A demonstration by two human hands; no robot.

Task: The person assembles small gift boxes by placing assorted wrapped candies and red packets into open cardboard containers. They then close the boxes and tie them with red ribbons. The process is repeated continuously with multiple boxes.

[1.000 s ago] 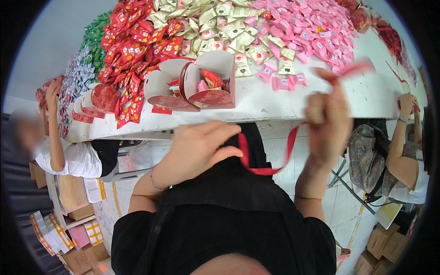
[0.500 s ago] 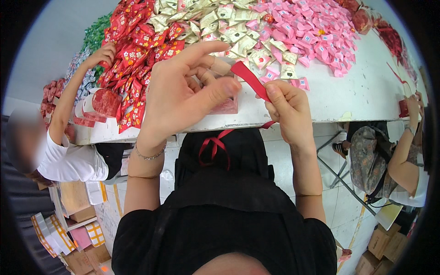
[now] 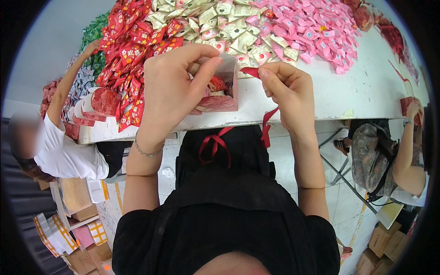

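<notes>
My right hand (image 3: 288, 89) pinches a red ribbon (image 3: 250, 71) between thumb and fingertips. One short end points left toward a small box; a longer tail hangs below the hand past the table edge. The box (image 3: 220, 104), marbled pink-red outside and pale inside, stands near the table's front edge with wrapped pieces in it. My left hand (image 3: 176, 85) is closed, thumb and index finger meeting at the box's upper left. It covers part of the box, and what its fingertips hold, if anything, is hidden. More red ribbon (image 3: 214, 145) lies on the black cloth at my lap.
Heaps of red (image 3: 133, 50), cream (image 3: 224, 20) and pink (image 3: 307, 30) wrapped packets cover the back of the white table (image 3: 327, 98). Marbled boxes (image 3: 105, 101) stand at left. A person's arm (image 3: 64, 87) reaches over there; another person's hand (image 3: 414, 109) holds a red box at right.
My right hand's ribbon end has become shorter and moved away from my left hand. My left thumb and index finger have closed together. The box's contents now show.
</notes>
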